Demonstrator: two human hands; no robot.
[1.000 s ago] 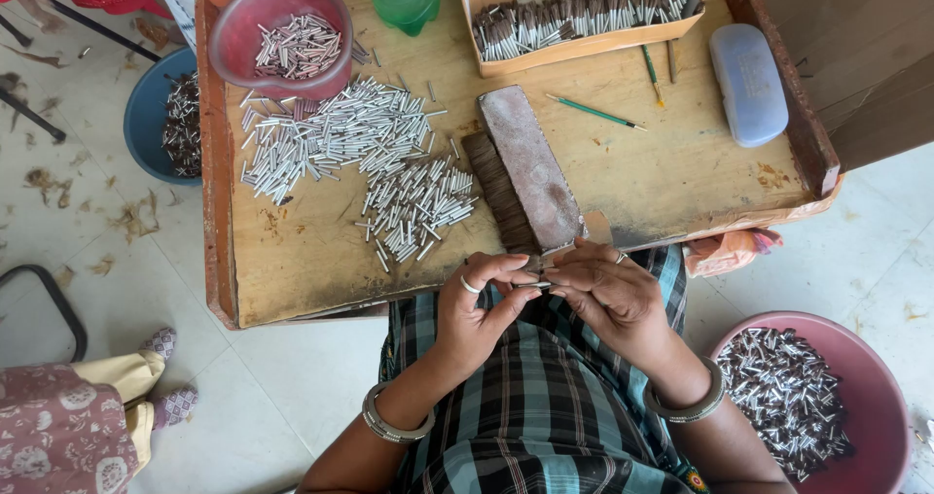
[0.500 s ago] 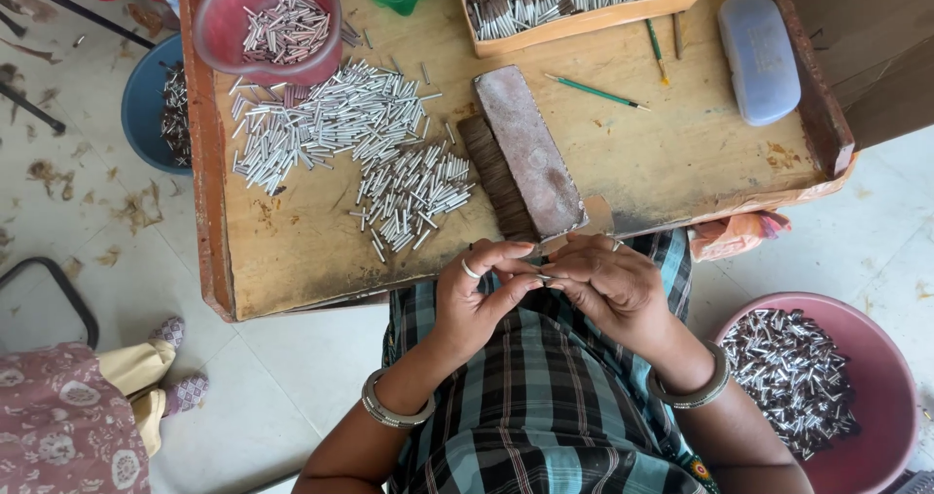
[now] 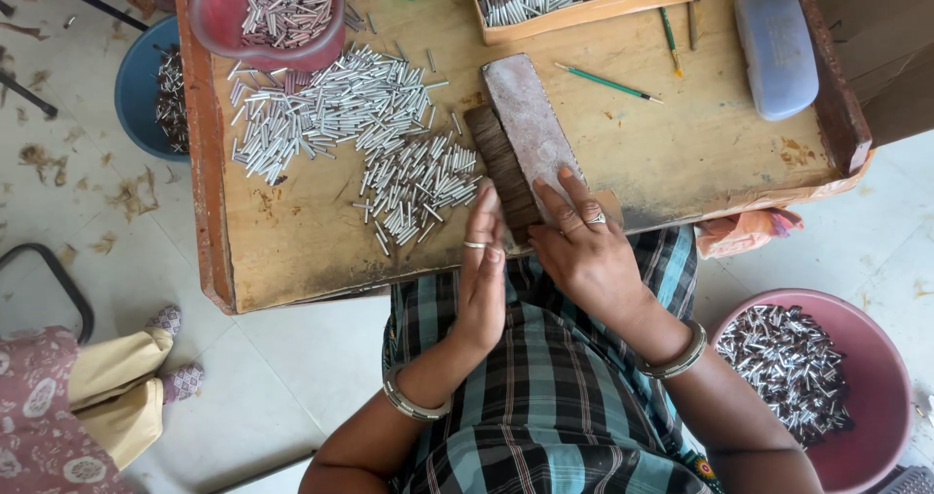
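Note:
My left hand (image 3: 484, 272) is held flat and on edge, its fingertips against the near end of a brown bundle of thin sticks (image 3: 498, 168). My right hand (image 3: 582, 251) lies palm down with fingers spread on the near end of a flat grey-pink block (image 3: 527, 115), which rests on that bundle. Neither hand grips anything. Both wrists wear bangles. A loose heap of small silver-white tubes (image 3: 336, 115) spreads over the wooden tray table (image 3: 292, 256), just left of my left hand.
A pink bowl (image 3: 206, 8) of tubes, a cardboard tray (image 3: 593, 10) of tubes, a green pencil (image 3: 608, 83) and a blue case (image 3: 776, 47) sit on the table. A blue bowl (image 3: 136, 86) and pink basin (image 3: 880, 358) stand on the floor. Another person (image 3: 58, 406) sits at lower left.
Both hands were together over my lap, pinching something small. They have moved forward onto the table: the left flat against the brown bundle, the right onto the block.

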